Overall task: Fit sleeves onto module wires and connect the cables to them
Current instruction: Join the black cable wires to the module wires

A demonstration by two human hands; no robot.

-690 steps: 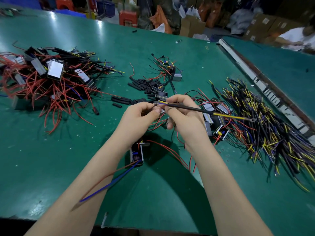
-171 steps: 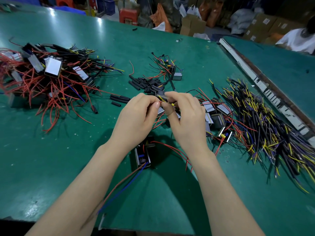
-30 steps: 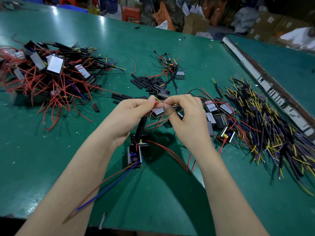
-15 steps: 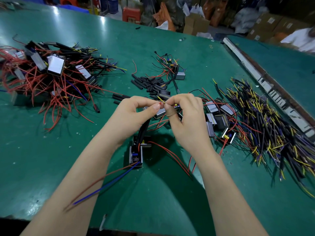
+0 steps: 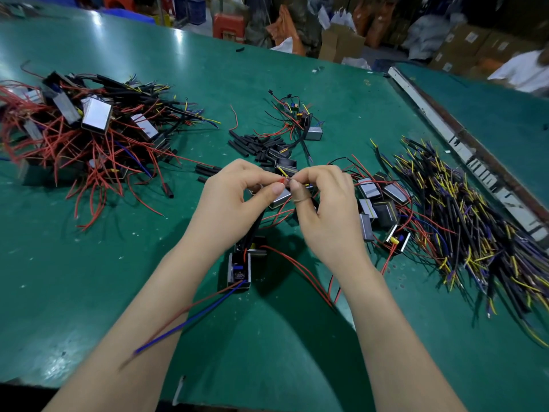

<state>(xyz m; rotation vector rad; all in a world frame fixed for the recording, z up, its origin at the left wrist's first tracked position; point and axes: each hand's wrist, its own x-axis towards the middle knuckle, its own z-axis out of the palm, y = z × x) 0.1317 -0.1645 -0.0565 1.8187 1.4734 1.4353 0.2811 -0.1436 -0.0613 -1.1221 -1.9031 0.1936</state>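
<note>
Green matte desk (image 5: 89, 278), left hand (image 5: 234, 200) and right hand (image 5: 323, 212) fingertip-pinching thin red and yellow wire ends (image 5: 284, 177) together, one small black module (image 5: 239, 269) lying below, two hands.

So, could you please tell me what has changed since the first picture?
The long black cable held out to the right is gone; both hands, left hand and right hand, now pinch wire ends together. The module and piles stayed put.
</note>
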